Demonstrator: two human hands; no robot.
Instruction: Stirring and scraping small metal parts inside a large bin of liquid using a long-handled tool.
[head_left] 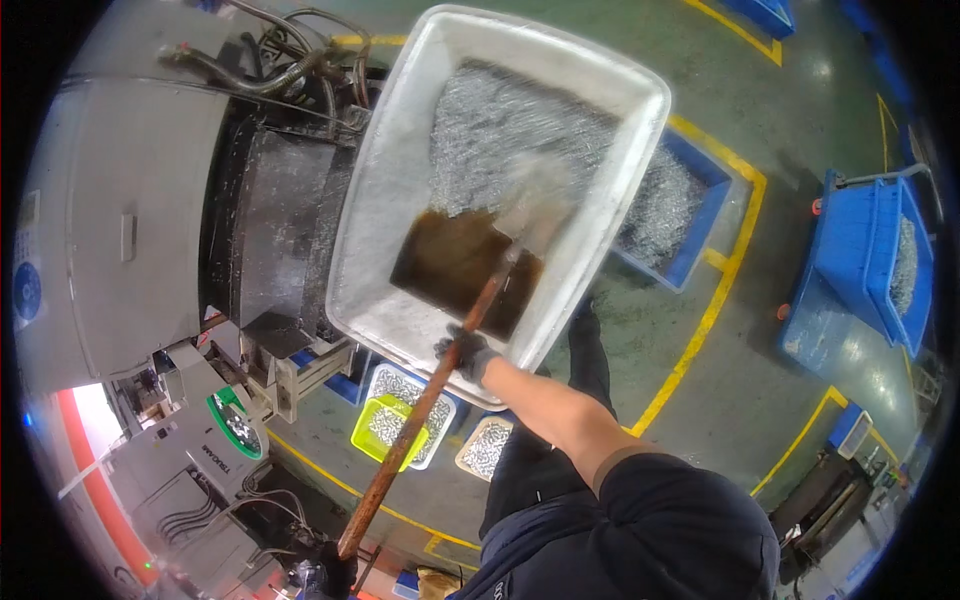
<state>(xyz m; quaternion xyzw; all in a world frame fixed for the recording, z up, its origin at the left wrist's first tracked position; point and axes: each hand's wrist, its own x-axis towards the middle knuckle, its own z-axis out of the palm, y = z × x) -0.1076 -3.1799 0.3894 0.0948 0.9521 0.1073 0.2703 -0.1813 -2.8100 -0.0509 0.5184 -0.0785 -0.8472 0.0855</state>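
Note:
My right hand (466,358), in a dark glove, is wrapped round the rusty brown handle of a shovel (411,432). At the lower edge my left hand (328,575), also in a dark glove, grips the handle's near end and is partly cut off. The shovel's blade, blurred by motion, reaches into a large white tub (368,215) and meets a heap of silvery metal scraps (510,130). On the near side of the heap, dark brown liquid or wet residue (440,260) covers the tub's bottom. The separate pieces are too small to make out.
Left of the tub stands a grey machine (140,200) with hoses. Below the tub are a yellow-green basket (370,428) and white bins of small metal pieces. Right of it lies a blue bin (712,175) of scraps; farther right is a blue cart (860,250). Yellow lines mark the floor.

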